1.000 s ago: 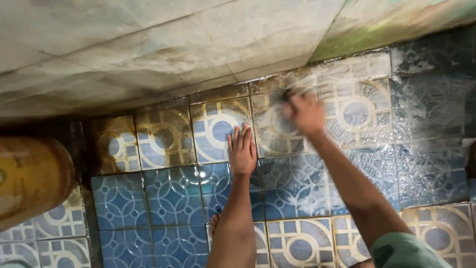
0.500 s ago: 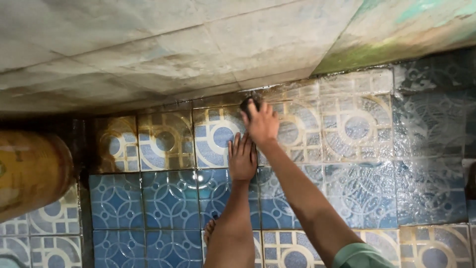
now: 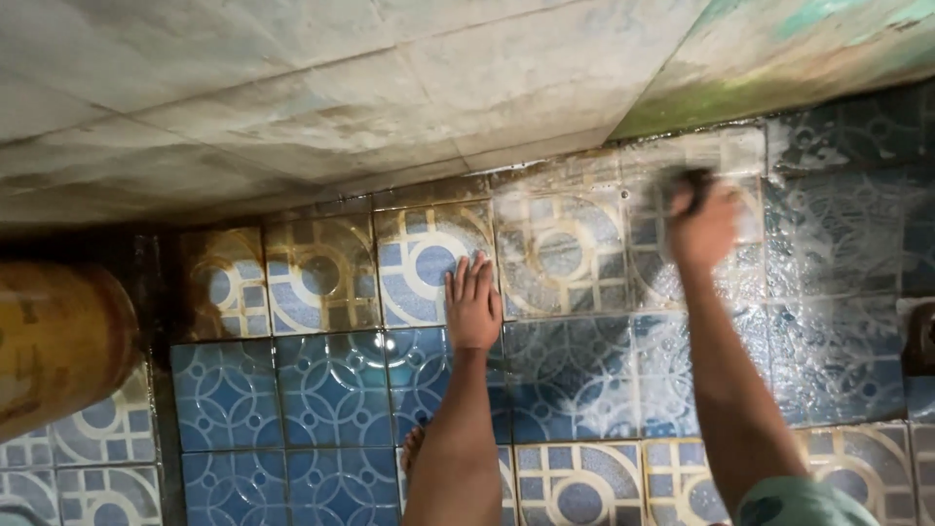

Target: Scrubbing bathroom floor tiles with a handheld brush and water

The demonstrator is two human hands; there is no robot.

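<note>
Far left, a rusty yellow cylinder (image 3: pixel 58 346) leans in at the frame edge, standing on the patterned floor tiles (image 3: pixel 321 390), blue-and-white ones wet and glossy, brown-stained ones along the foot of the pale wall (image 3: pixel 292 97). Centre now: the left hand (image 3: pixel 472 304) lies flat, fingers spread open, palm pressed on a tile, arm straight down beneath it. Moving right, soapy foam streaks the tiles. And there's the dark scrubber (image 3: pixel 687 187), small and blurred, up near the wall's base, gripped tight in the right hand (image 3: pixel 701 229), which is closed around it, forearm stretched out long from the green sleeve (image 3: pixel 794 502)
</note>
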